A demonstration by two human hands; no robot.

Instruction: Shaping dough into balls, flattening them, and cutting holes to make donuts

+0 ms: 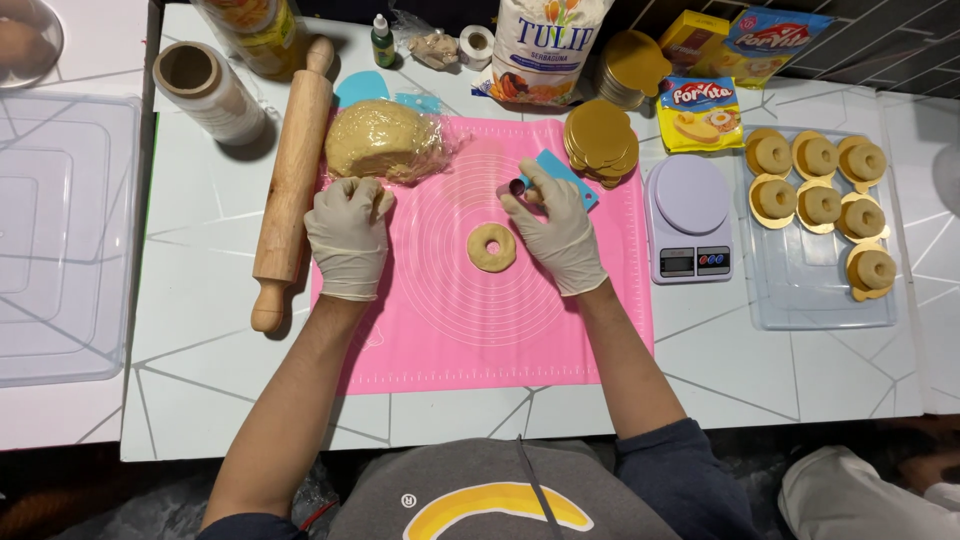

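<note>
**Ring of dough on the mat, cutter lifted clear**

Both gloved hands are over the pink baking mat (480,330) on the white bench (200,330). The right hand (555,235) has its grip pinched narrow on a small round metal cutter (517,188), thumb and forefinger closed around it, held just above and beyond the dough ring (492,247). That ring lies flat near the middle of the mat, hole punched through, just beside the right hand's fingers.

The left hand (348,238) is curled into a loose fist, its grip closed on a bit of dough that peeks out by the thumb, right at the foot of the wrapped dough lump (383,140). A wooden rolling pin (292,185) lies along the mat's left edge. A blue scraper (568,170) shows behind the right hand.

Off to the right: a kitchen scale (690,215), then a clear tray (820,295) carrying finished rings on gold discs. A stack of gold discs (600,140) sits at the mat's top corner.
</note>
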